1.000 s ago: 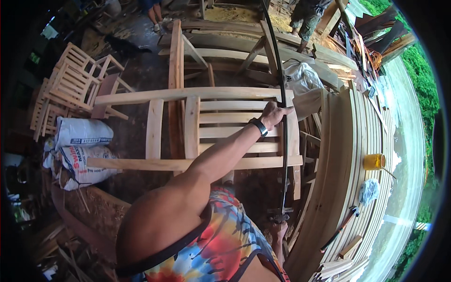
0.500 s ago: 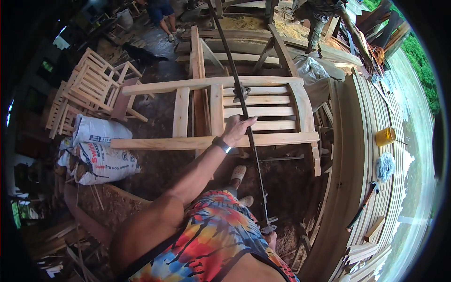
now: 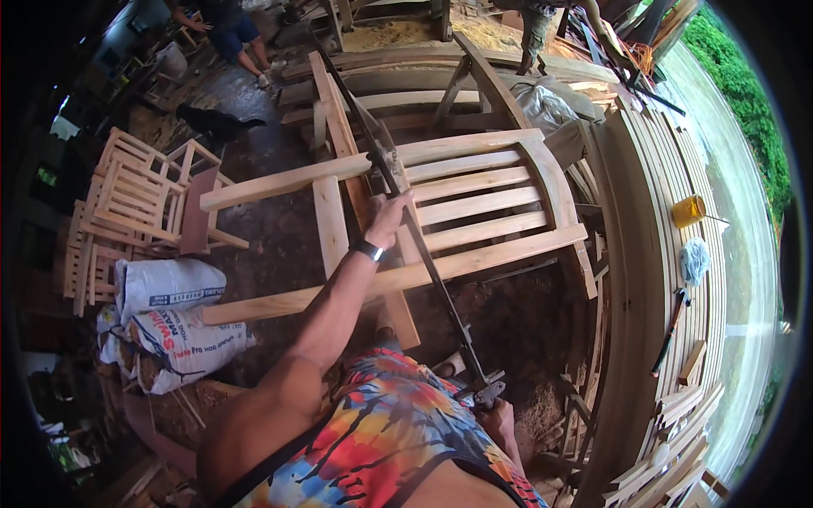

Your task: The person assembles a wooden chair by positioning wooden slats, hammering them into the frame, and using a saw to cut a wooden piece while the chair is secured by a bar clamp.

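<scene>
A long dark metal bar clamp (image 3: 444,292) slants across a pale wooden slatted frame (image 3: 491,203), which looks like a chair back. My left hand (image 3: 389,222) is wrapped round the bar near its middle, above the frame. Close to my body, my right hand (image 3: 500,421) closes on the near end of the clamp, by its screw head; the fingers are partly hidden. The clamp's sliding jaw (image 3: 385,158) lies by the frame's far rail, and I cannot tell whether it touches the wood. Planks of a wooden stand support the frame from beneath.
Slatted chairs (image 3: 135,195) and filled sacks (image 3: 182,347) stand at left. Along the right run stacked boards (image 3: 631,279), bearing a yellow container (image 3: 688,212), a pale blue bundle (image 3: 694,261) and a hammer (image 3: 669,332). A dark animal (image 3: 216,123) and two people are farther back.
The clamp has shifted left, off the slats and over the crosspiece. My left hand moved left with it, and my right hand has come further into view. The frame now appears more tilted.
</scene>
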`<state>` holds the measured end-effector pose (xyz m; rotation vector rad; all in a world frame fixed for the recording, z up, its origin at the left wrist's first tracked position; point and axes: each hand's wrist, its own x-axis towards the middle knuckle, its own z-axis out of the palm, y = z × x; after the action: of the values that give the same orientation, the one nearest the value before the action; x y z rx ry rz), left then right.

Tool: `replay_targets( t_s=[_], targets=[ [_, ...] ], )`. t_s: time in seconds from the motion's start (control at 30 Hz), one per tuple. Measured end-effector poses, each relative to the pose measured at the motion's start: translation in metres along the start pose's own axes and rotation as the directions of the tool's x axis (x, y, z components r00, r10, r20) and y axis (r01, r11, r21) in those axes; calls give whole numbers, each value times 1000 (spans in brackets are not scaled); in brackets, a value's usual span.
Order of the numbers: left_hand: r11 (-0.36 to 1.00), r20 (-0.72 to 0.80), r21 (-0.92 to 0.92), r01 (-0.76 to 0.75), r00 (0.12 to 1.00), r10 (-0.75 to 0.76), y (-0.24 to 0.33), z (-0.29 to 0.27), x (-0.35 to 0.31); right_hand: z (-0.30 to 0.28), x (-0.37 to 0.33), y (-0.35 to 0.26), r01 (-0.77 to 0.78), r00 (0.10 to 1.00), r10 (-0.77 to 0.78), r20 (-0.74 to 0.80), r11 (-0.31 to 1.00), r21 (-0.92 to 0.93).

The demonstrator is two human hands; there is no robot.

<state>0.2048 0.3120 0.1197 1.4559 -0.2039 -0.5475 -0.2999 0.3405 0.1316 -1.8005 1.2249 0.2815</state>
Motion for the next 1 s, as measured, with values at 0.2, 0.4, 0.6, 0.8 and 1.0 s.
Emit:
replay_targets(
  t_s=[0.2,0.4,0.6,0.8,1.0],
  targets=[
    [996,66,52,77,995,-80,10,-41,68,43,15,-64,-22,990,24,-137,1000,12],
    [995,46,-13,94,995,-93,4,-61,103,69,21,-116,-44,989,48,-139,999,26],
    [982,122,-47,182,977,-176,22,-83,112,95,23,-139,-88,990,83,-116,995,-43],
    [969,63,124,212,973,-221,4,-81,124,100,19,-136,-103,985,103,-136,995,8],
    [983,144,-19,181,974,-177,-16,-89,127,106,15,-140,-110,987,103,-123,993,-50]
  ],
)
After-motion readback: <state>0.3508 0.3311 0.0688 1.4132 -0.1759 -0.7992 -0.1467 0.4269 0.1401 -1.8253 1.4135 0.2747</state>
